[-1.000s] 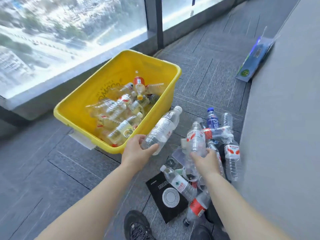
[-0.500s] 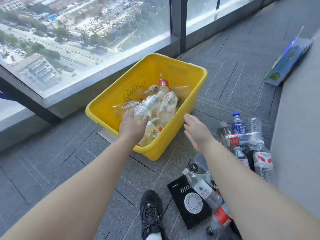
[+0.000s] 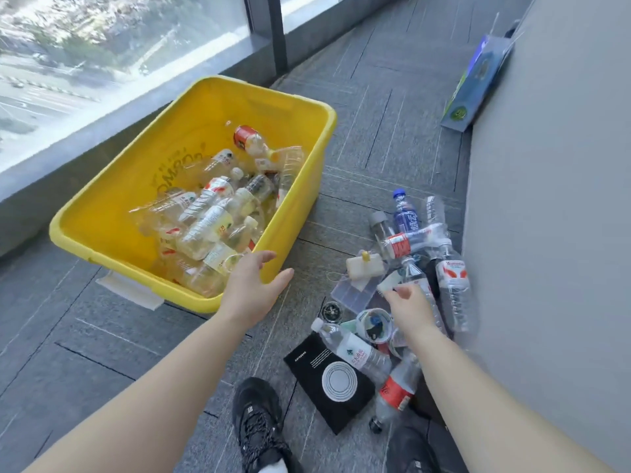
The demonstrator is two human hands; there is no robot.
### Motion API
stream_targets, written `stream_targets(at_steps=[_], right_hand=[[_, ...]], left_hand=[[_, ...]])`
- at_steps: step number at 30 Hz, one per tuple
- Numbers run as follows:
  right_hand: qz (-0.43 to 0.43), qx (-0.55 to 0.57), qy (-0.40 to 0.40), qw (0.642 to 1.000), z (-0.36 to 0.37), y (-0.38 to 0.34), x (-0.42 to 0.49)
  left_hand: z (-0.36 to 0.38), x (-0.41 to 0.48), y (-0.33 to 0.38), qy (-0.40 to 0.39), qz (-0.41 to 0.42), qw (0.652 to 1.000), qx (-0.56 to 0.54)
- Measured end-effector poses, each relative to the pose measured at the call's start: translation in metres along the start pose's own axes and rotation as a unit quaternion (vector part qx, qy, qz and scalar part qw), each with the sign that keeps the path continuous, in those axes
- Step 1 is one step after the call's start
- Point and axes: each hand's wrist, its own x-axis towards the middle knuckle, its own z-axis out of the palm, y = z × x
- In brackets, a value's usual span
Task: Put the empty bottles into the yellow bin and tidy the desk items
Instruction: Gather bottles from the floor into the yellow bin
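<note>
the yellow bin (image 3: 102, 213) sits on the carpet by the window, to your left, already holding a heap of clear bottles. the loose pile of bottles (image 3: 426, 254) lies on the floor to your right, against the grey wall, well apart from the bin's near corner.

your left hand (image 3: 251, 288) hovers at that near corner of the bin, fingers spread and empty, thumb out toward the pile. your right hand (image 3: 408, 307) is down in the pile, fingers curled loosely; you cannot tell from this view whether they pinch anything.

key relation: the red-labelled bottle (image 3: 452, 291) lies just beside your right fingertips, on their wall side, long axis running away from you, cap end far. a second, the white-capped bottle (image 3: 351, 348), lies across the black booklet (image 3: 329, 382) under your right wrist, axis slanting, cap toward the bin.

judgement: your right hand is nearer both; the left is better placed to receive.
</note>
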Motion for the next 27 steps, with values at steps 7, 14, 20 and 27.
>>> stream_targets(at_steps=[7,14,20,27], right_hand=[[0.032,-0.186,0.081,0.979,-0.04,0.071,0.006],[-0.014,-0.41,0.066,0.91,-0.062,0.11,0.003],[-0.018,-0.521,0.058,0.852,-0.066,0.118,0.007],[0.012,-0.554,0.095,0.827,-0.056,0.126,0.02]], left_hand=[[0.072,0.013,-0.003,-0.128,0.012,0.988,0.079],[0.135,0.013,-0.019,-0.234,0.039,0.955,0.179],[0.153,0.022,-0.032,-0.25,0.06,0.936,0.241],[0.19,0.043,-0.052,-0.282,0.051,0.931,0.227]])
